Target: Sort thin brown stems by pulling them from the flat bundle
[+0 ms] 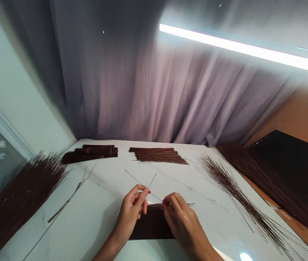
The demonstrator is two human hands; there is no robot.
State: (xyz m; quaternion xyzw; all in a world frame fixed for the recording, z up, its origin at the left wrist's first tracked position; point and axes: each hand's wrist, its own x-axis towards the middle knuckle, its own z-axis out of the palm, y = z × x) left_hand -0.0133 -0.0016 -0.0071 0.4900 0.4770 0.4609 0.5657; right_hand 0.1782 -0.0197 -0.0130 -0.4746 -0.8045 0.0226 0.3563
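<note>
Near the table's front, my left hand (133, 206) pinches thin dark sticks (134, 177) between thumb and forefinger; two of them cross at the fingertips. One stick slants down to the right, where the closed fingertips of my right hand (181, 214) hold its other end. Below both hands lies a dark brown stack of sticks (152, 226), partly covered by my right hand, with a few loose ends poking out to the right.
Bundles tied with yellow bands (94, 152) lie at the back left, beside a flat pile of brown sticks (158, 155). A large dark bundle (26, 195) fills the left edge. Long loose sticks (246, 203) spread on the right. Thin strands (67, 201) lie left of my hands.
</note>
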